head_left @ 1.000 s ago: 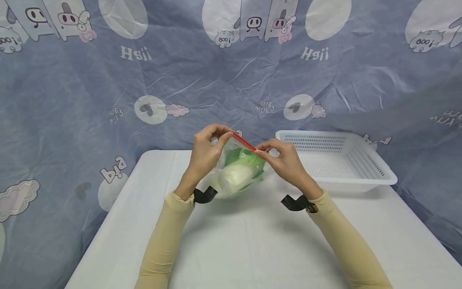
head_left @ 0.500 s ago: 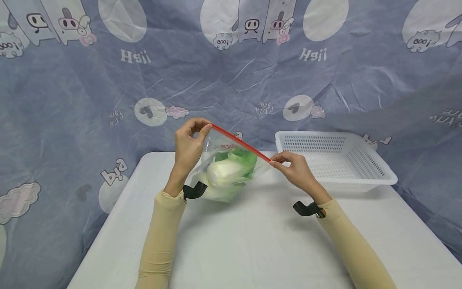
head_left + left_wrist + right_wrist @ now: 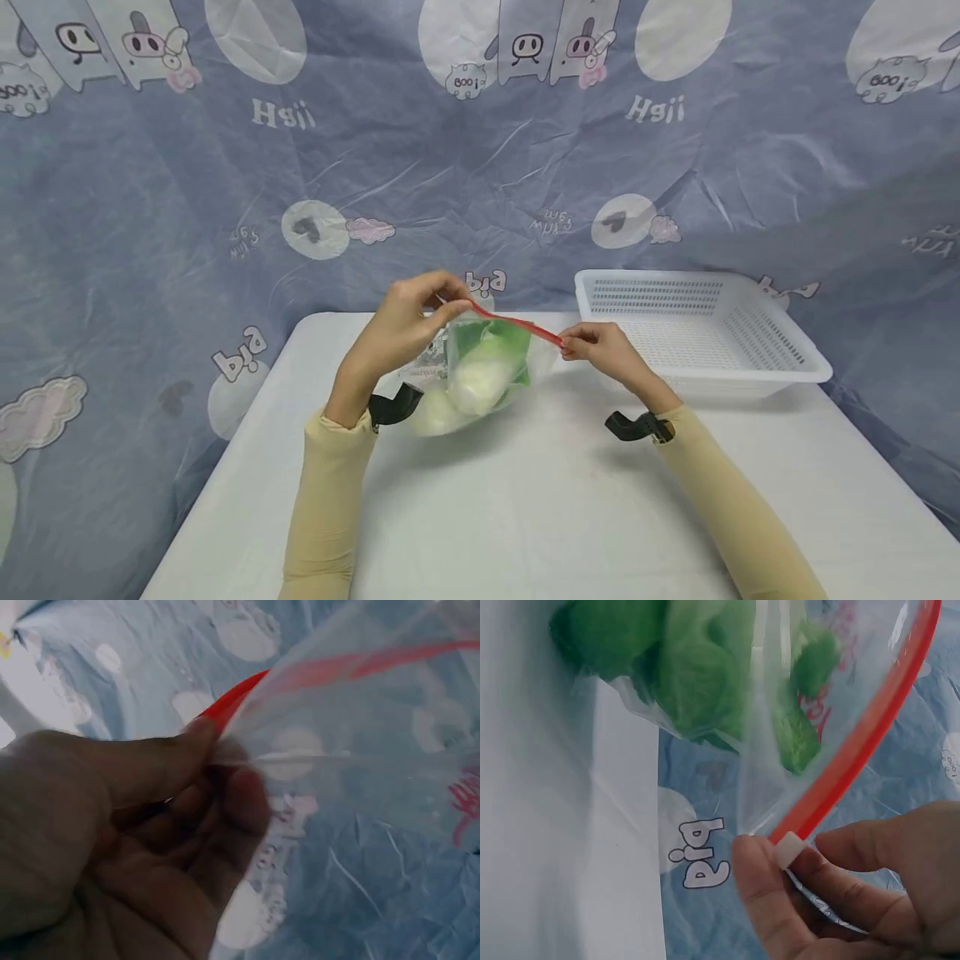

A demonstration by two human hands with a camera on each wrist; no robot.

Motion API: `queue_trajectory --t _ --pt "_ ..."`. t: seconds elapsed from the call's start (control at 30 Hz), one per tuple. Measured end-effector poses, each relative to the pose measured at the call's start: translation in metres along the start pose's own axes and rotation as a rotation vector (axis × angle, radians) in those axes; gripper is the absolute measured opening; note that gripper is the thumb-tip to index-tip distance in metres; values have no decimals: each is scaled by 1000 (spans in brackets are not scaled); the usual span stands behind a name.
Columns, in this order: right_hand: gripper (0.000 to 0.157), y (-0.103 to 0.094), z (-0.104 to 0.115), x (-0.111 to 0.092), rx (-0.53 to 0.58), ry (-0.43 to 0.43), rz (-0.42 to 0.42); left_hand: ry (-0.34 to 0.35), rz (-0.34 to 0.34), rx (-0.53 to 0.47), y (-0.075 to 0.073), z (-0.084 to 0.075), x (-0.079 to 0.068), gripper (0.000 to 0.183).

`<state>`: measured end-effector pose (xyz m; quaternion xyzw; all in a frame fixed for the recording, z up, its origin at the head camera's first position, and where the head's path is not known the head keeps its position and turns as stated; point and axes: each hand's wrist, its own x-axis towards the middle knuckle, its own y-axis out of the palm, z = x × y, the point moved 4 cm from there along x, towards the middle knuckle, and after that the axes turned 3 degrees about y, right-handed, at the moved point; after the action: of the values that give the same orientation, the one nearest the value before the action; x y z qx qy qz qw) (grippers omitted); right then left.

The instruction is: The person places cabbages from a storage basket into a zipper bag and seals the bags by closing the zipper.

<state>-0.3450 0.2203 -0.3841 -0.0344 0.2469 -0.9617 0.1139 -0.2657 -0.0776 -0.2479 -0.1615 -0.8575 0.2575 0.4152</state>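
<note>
A clear zip bag (image 3: 544,357) with a red zip strip (image 3: 517,322) hangs between both hands over the table. Inside it are leafy greens (image 3: 483,379) with thick white bases, like bok choy. My left hand (image 3: 408,325) pinches the bag's upper left corner, thumb against fingers, at one end of the strip. At the lower, opposite end my right hand (image 3: 606,354) grips the strip by its small white slider (image 3: 789,850). Between them the strip (image 3: 855,757) bows instead of lying straight. Red print (image 3: 466,799) shows on the plastic in the left wrist view.
A white perforated plastic basket (image 3: 660,275) stands at the back right, just behind my right hand. White cloth covers the table (image 3: 510,517). A blue-grey printed curtain (image 3: 465,167) hangs along its far edge.
The hands first spread apart, drawing the red strip straight. Since then my left hand has come right and down, and the strip has slackened. The greens have shifted within the bag.
</note>
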Motion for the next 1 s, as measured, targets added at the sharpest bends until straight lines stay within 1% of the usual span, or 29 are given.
queue_trajectory --t 0.1,0.17,0.23,0.27,0.3,0.33,0.37,0.43,0.47,0.53,0.6,0.7,0.8,0.87,0.93,1.0 --pt "33 -1 2 9 34 50 45 57 274 -26 22 -32 -7 2" --pt "33 -2 5 16 33 50 79 92 453 7 43 -52 -13 3" --pt "30 -3 7 21 3 49 99 116 619 78 67 -69 -19 7" --pt "29 -4 8 23 -10 50 106 122 688 131 80 -75 -23 12" --pt "28 -4 9 26 -9 55 109 122 746 194 94 -81 -27 14" --pt "27 -5 10 28 -12 60 108 138 798 276 107 -86 -30 15" --pt "26 -6 11 29 -22 71 101 153 833 346 120 -89 -34 18" --pt "28 -9 11 32 -27 75 80 196 860 473 141 -92 -39 22" --pt "28 -11 11 34 -27 74 68 204 854 522 149 -92 -40 22" --pt "30 -14 9 38 -37 68 37 229 817 595 161 -89 -41 22" --pt "30 -18 4 41 -29 62 8 217 775 610 169 -84 -39 20" --pt "29 -21 -5 44 -10 70 -21 181 750 596 175 -78 -36 19" --pt "30 -23 -10 45 -18 92 -24 141 775 532 178 -73 -33 14" --pt "34 -22 -9 44 -22 105 -2 98 806 469 177 -71 -30 12" --pt "38 -21 -4 42 -57 105 30 44 828 399 173 -68 -27 12" --pt "42 -20 1 38 -86 106 64 16 840 346 167 -63 -22 13"
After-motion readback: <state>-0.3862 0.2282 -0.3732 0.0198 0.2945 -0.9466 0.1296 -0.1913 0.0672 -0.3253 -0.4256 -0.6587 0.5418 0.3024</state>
